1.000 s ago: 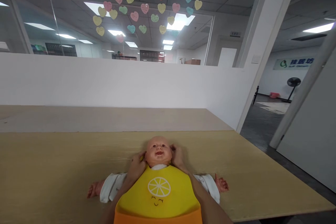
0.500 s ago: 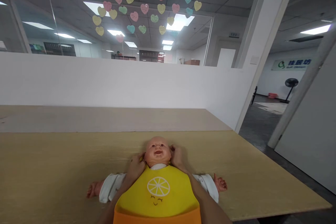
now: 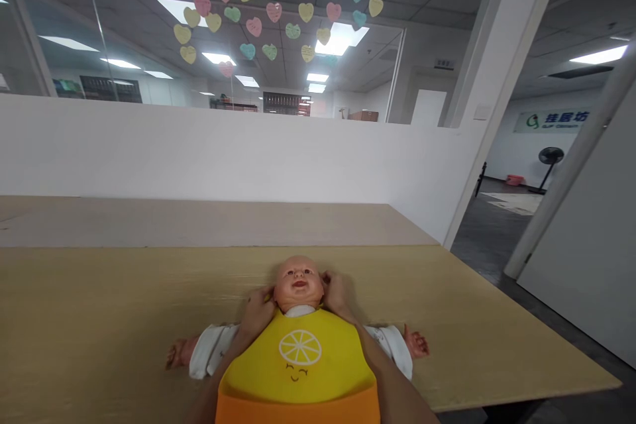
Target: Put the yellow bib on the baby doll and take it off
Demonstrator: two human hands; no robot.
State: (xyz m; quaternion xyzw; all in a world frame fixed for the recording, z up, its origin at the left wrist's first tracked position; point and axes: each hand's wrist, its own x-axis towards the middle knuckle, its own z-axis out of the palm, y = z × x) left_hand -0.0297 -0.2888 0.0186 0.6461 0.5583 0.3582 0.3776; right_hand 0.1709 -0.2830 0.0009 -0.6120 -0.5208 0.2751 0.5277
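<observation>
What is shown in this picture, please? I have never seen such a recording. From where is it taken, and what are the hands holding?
There is no machine here: a person works with two bare hands. The camera sits on this person's head and looks forward and down. On the wooden table a baby doll lies face up, arms spread. Over its chest is a yellow bib with a lemon-slice print and an orange pocket. The left hand and right hand are on either side of the doll's head. A bit of yellow shows at the left one, perhaps the bib's strap; what the right one holds is hidden.
</observation>
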